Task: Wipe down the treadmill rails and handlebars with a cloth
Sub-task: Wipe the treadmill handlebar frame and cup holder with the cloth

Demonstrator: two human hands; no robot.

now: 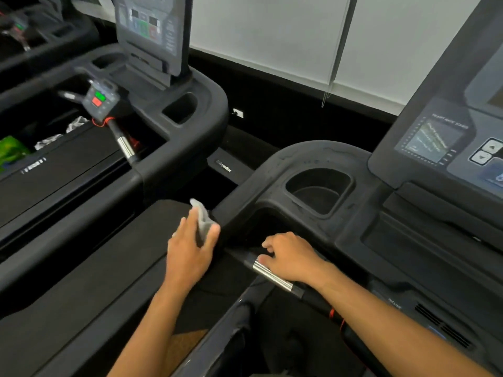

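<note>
**Cloth at the corner of the treadmill rail**

Head view. Two bare forearms reach up from the bottom edge. The left hand (190, 254) is closed around a small pale grey cloth (202, 221), thumb on one side and fingers on the other; the cloth is folded and crumpled, its upper end poking out beyond the fingertips. It lies against the dark, matte side rail (245, 197) where the rail curves into the console deck, just left of the right hand. The right hand (291, 257) rests palm-down, fingers loosely curled over the handlebar (272, 276), touching its shiny metal sensor sleeve; it holds nothing else. Beyond the right hand sits a deep cup holder (318, 191). Well left of the left hand stands a second treadmill (163, 148).
</note>
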